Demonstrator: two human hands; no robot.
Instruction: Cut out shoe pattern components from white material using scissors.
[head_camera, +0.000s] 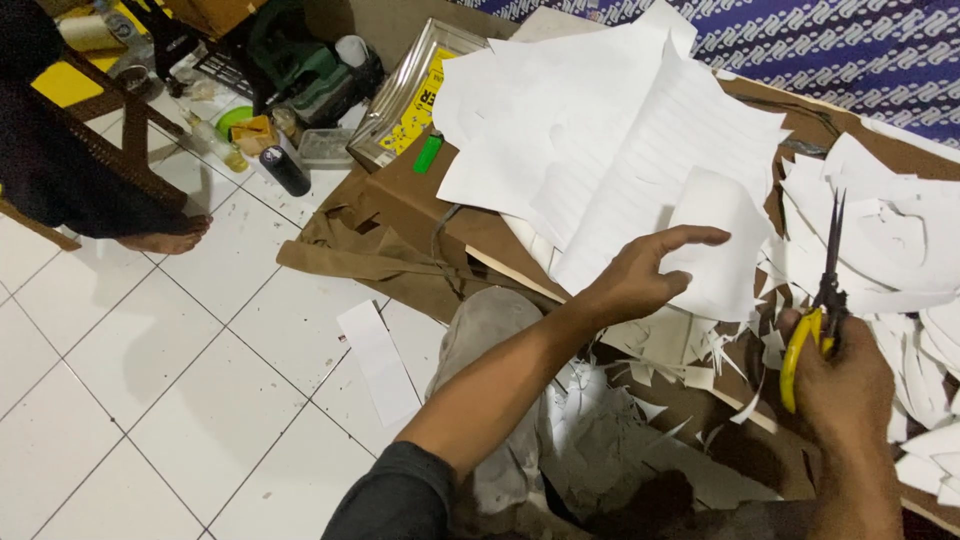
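Left hand (640, 280), fingers spread, steadies a white sheet (715, 250); right hand (840, 385), at 3 o'clock, grips yellow-handled scissors (822, 310), best kept pointed away.

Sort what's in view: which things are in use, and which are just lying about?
In use: left hand on a white paper piece; right hand holding yellow-handled scissors; paper offcuts; stacked white sheets.

Lying about: green lighter; black can; framed picture; paper strip on the tiled floor.
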